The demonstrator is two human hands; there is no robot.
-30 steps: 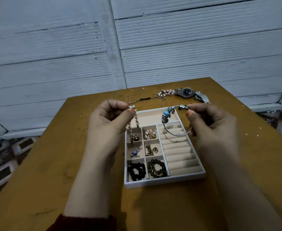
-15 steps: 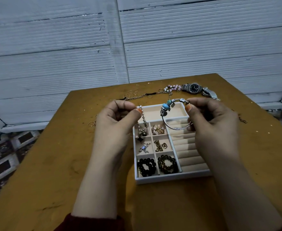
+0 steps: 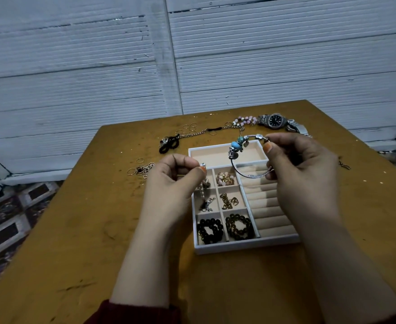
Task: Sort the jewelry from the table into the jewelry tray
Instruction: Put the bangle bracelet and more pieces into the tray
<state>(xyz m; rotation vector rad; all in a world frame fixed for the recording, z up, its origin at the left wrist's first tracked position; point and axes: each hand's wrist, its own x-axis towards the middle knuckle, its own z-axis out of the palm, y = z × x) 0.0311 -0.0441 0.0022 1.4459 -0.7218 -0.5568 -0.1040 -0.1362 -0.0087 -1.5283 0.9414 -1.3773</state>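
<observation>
Head view: jewelry held over the jewelry tray (image 3: 246,247).
Left hand (image 3: 171,183) pinches a bead chain (image 3: 203,187); right hand (image 3: 302,169) pinches a charm bracelet (image 3: 235,146) over its far end.

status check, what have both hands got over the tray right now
Both busy: left grip pinches pearl chain, dangling over left cells of tray. Right grip pinches charm bangle above tray. Watch, loose rings on table; nothing blocking.
</observation>
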